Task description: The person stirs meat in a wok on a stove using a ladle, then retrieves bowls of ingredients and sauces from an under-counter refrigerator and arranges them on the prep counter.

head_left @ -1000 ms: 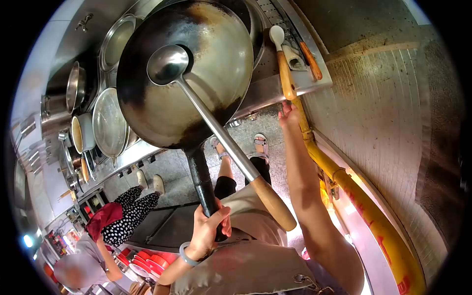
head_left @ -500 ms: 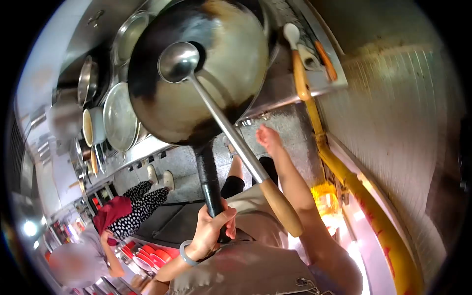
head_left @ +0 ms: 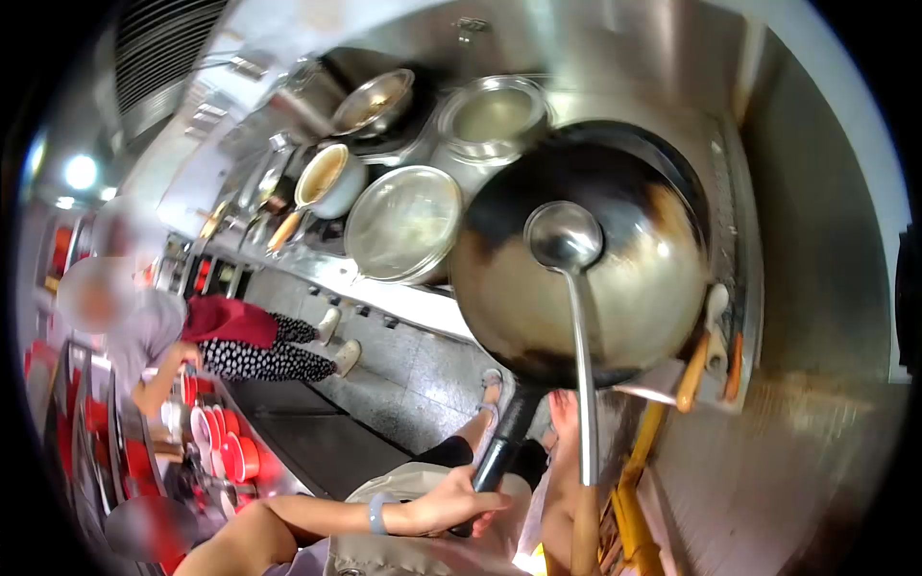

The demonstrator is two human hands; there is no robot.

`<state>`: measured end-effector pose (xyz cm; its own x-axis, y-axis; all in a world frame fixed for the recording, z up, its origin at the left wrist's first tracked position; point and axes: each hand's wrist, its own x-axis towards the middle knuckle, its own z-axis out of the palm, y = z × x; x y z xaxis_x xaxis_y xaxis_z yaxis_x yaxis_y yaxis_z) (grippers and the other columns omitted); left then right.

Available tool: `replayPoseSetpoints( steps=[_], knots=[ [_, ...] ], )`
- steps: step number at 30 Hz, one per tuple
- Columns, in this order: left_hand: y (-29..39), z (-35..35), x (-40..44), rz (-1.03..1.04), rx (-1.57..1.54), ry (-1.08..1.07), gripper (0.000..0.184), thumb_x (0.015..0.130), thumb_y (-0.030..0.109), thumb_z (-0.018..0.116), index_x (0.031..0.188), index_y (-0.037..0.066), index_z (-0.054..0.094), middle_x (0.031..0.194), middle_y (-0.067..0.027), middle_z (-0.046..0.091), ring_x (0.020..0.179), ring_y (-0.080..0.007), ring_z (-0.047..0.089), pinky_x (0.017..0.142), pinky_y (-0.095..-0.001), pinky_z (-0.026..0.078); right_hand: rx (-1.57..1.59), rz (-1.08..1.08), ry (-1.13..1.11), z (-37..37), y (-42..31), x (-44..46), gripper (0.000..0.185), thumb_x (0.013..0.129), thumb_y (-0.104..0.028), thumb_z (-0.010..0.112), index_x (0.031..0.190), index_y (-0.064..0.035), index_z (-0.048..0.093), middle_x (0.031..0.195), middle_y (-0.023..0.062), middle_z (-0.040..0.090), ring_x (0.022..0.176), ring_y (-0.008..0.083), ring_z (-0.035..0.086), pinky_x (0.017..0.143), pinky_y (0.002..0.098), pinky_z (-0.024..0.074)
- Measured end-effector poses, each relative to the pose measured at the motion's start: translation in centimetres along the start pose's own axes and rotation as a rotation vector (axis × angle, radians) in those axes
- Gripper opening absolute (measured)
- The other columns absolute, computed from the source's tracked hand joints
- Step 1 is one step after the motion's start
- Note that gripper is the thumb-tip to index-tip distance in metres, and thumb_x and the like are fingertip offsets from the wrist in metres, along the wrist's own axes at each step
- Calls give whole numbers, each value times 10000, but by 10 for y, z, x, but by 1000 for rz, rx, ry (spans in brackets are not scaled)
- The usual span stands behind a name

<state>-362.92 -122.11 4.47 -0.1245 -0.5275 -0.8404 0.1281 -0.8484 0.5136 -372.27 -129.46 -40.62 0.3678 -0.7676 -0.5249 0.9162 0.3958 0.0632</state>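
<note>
My left hand (head_left: 463, 501) is closed around the black handle of a wok (head_left: 615, 322). The wok is tilted up over the stove, its dark, worn inside facing me, with no food visible in it. A steel ladle (head_left: 565, 237) lies in the wok, bowl against the inside. Its long shaft crosses the rim and its wooden end hangs in front of my right forearm, with no hand on it. My right hand (head_left: 563, 413) is below the wok's near rim, behind the ladle shaft. Most of its fingers are hidden.
Left of the wok are a round metal lid (head_left: 403, 226), a saucepan (head_left: 338, 184), a bowl with food (head_left: 376, 104) and a pot (head_left: 493, 120). Wooden-handled tools (head_left: 693, 374) lie right, above a yellow pipe (head_left: 636, 523). Another person (head_left: 230, 336) stands left near red bowls (head_left: 235, 451).
My view has turned toward the left side of the stove, so the wok and ladle appear further right and lower. My left hand keeps its grip on the wok handle.
</note>
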Motion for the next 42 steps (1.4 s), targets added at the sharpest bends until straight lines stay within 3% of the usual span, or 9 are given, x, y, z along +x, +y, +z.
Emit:
replayPoseSetpoints(
  steps=[21,24,27,29,30,33,36,39,42],
  knots=[
    [-4,1,3,-35,9,-23,142,749,98,593,784,19,480,528,-26,480,405,-96,464,374,-237,391,-544,-282,270,-9,-3,0,178,793,-73,624,878,-135,480,884,13,570,855,157,562,744,311,480],
    [-2,2,1,-24,-11,-27,151,749,97,592,768,17,465,527,-30,475,403,-101,467,371,-246,398,-634,-309,434,167,10,-103,189,796,-53,610,917,-113,478,877,18,570,836,146,567,732,308,482],
    [2,3,0,-12,-25,-69,171,747,93,599,769,15,448,527,-32,472,405,-104,470,365,-251,400,-641,-423,335,109,14,-71,205,798,-57,608,955,-105,486,866,18,570,828,136,562,717,281,475],
    [-3,1,3,-7,13,-33,209,778,71,632,771,33,426,533,-20,458,415,-93,466,378,-237,396,-798,-340,783,115,18,-56,215,792,-53,603,971,-101,495,856,20,566,783,124,554,673,257,467],
    [1,3,1,-43,54,12,193,782,68,624,778,27,436,530,-21,462,416,-96,467,380,-243,401,-764,-347,398,3,3,1,203,782,-65,590,958,-108,499,832,9,554,734,116,538,631,248,449],
    [-6,-2,4,-13,21,-10,170,783,67,615,759,12,455,523,-36,478,409,-105,471,379,-252,405,-819,-353,379,-45,5,22,204,760,-85,569,947,-118,495,791,-9,535,655,113,512,538,245,421],
    [-1,-1,3,25,22,-21,176,763,51,623,758,4,452,532,-45,487,402,-115,484,379,-252,414,-680,-244,395,44,14,-40,610,790,-94,596,1281,-55,236,912,104,572,701,159,564,533,290,456],
    [17,0,6,61,-2,-55,140,765,24,584,771,1,446,538,-50,492,403,-118,491,382,-248,419,-764,-258,359,8,20,-45,752,781,-117,648,1301,-72,106,995,163,567,784,214,591,645,338,502],
    [33,-2,20,84,28,-80,135,759,14,577,782,-2,445,537,-58,496,399,-122,488,380,-252,421,-769,-155,466,15,24,-70,635,761,-151,680,1269,-44,314,852,53,533,745,152,554,674,348,491]
  ],
)
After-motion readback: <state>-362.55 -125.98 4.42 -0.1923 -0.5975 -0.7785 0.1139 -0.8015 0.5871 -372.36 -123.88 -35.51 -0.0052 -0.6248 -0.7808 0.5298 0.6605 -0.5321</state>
